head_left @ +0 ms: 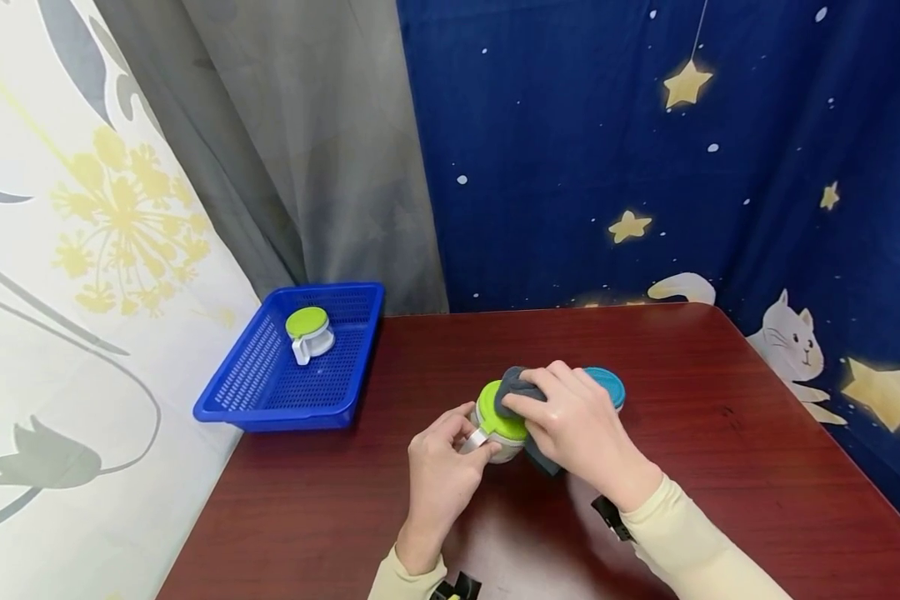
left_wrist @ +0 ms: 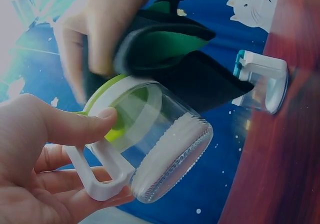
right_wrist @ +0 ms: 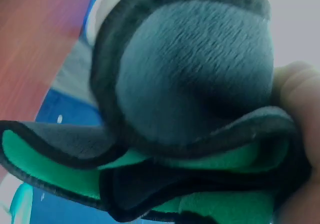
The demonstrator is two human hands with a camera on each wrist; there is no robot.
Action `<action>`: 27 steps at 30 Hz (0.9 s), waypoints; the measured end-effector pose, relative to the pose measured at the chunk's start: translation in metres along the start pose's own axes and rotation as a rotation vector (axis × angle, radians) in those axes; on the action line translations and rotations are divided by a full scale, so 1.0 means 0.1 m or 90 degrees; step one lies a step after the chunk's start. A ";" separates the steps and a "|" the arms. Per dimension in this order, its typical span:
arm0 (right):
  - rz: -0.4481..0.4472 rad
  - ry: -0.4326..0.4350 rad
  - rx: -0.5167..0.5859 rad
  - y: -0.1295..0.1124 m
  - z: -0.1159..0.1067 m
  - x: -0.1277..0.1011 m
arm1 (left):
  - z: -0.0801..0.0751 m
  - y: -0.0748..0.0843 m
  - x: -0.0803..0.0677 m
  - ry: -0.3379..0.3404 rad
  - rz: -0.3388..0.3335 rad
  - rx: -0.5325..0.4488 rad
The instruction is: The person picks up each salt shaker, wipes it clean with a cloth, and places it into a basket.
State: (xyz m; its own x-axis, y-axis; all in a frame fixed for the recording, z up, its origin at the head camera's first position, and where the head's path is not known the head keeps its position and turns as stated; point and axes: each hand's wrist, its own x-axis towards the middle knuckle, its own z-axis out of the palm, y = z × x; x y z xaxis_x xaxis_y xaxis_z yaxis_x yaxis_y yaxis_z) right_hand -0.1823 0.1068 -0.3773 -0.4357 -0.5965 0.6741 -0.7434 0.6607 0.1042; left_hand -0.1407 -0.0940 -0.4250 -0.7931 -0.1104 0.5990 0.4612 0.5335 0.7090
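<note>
Glass and white plastic make up the small jar (head_left: 498,433) that the person is holding near the centre of the head view, just above the dark red table (head_left: 720,467). Its lime-green lid (left_wrist: 107,97) is facing up and to the left in the left wrist view, and the ribbed glass base is pointing toward the lower right. The left hand (head_left: 442,475) is gripping the jar's white handle (left_wrist: 102,176), with the thumb lying along the white rim under the lid. The right hand (head_left: 573,429) is clamping a bunched grey cloth (head_left: 516,385) with a green inner side and is pressing it onto the lid. Just behind the right hand, a second jar with a blue lid (head_left: 607,385) is standing on the table. At the left edge of the table, a blue basket (head_left: 270,392) is holding another green-lidded jar (head_left: 309,333), well apart from both hands.
</note>
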 end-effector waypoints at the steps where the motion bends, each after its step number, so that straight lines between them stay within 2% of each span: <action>1: -0.008 0.004 0.006 -0.04 0.00 0.01 | 0.01 -0.01 0.00 0.000 0.004 0.008; 6: -0.042 0.028 0.032 -0.15 0.01 0.03 | 0.04 -0.05 -0.01 0.005 0.041 0.022; 10: -0.043 0.030 0.041 -0.19 0.00 0.05 | 0.04 -0.07 -0.01 0.009 0.060 0.028; 15: -0.028 0.016 0.040 -0.19 -0.02 0.06 | 0.03 -0.07 -0.02 0.005 0.053 0.027; 27: 0.061 -0.031 0.011 -0.05 0.05 0.01 | 0.02 -0.06 -0.06 -0.012 0.027 0.036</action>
State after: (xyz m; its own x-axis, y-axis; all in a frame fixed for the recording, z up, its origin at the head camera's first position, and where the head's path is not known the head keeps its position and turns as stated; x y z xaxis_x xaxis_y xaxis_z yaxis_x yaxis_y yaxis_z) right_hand -0.1814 0.1008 -0.3805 -0.5290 -0.5528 0.6439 -0.7056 0.7080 0.0282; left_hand -0.1389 -0.0950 -0.4334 -0.7810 -0.0709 0.6205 0.4715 0.5846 0.6602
